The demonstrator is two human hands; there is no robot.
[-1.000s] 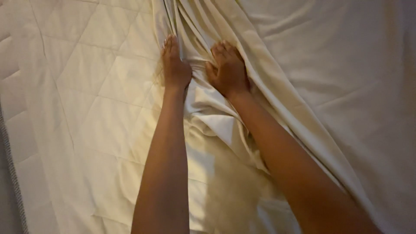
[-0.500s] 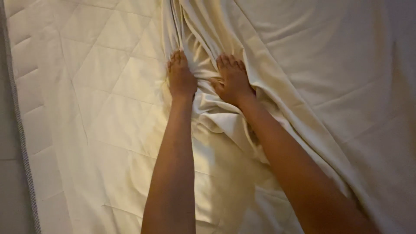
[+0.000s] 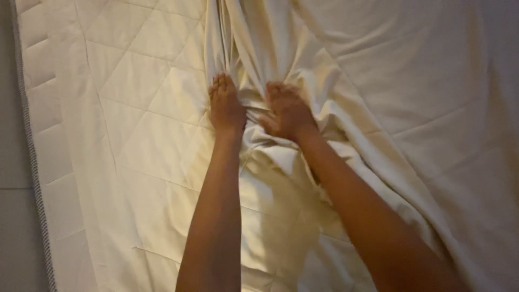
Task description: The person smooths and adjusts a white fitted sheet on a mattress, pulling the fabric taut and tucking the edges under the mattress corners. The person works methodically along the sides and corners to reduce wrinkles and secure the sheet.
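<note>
Cream sheet (image 3: 378, 108) spread over most of the bed, bunched into long folds up the middle; soft and wrinkly all over; quilted mattress (image 3: 124, 108) bare on the left side, with diamond stitching; grey edge strip (image 3: 32, 162) down the far left, next to the pale floor (image 3: 13, 227).

Left hand (image 3: 226, 105) flat and palm down, fingers (image 3: 221, 84) straight and close together, pressing right at the edge of the sheet where the folds begin; holding nothing, just pushing down.

Right hand (image 3: 286, 111) just beside it, palm down on the bunched folds, fingers curled a little into the cloth; hard to tell whether gripping a fold or only pressing.

Both arms stretched out long from the bottom of the view, over the sheet.
</note>
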